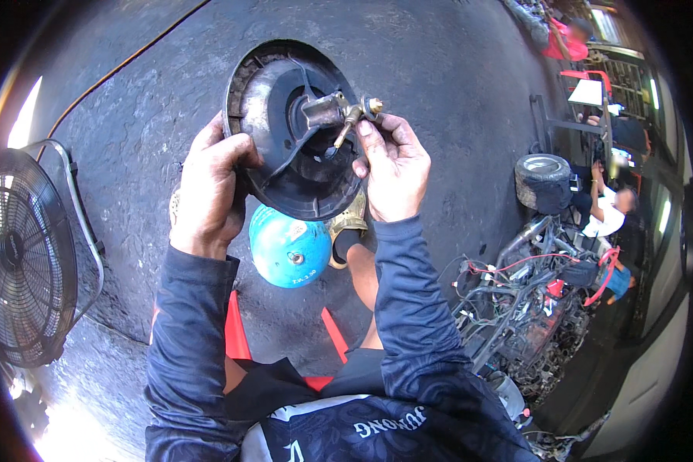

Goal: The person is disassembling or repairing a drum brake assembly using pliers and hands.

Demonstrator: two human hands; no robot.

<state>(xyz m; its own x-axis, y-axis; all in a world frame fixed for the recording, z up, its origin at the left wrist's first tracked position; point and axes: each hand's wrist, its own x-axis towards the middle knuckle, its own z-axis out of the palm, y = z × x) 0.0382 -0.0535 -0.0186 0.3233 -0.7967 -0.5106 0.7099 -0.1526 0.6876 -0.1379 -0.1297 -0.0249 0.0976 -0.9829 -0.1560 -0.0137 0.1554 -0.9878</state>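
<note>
My left hand (pixel 215 185) is closed on the left rim of a black, round, dish-shaped part (pixel 273 115), holding it up with its hollow side toward me. Mounted on the part is a brass valve fitting (pixel 348 123) with a short stem pointing down. My right hand (pixel 389 162) is closed at the part's right side, thumb on or beside the brass fitting; exactly what its fingertips press is partly hidden. Below the part, between my legs, is a blue rounded tank (pixel 289 254) with a small round fitting on it, partly covered by the part in my hands.
A large black fan (pixel 19 254) stands at left, near a cable along the dark floor (pixel 131 138). Red strips (pixel 333 333) lie below the tank. At right are a tire (pixel 541 173), a heap of metal parts and hoses (pixel 531 308), and several people, one in white (pixel 604 219), one in red (pixel 562 42).
</note>
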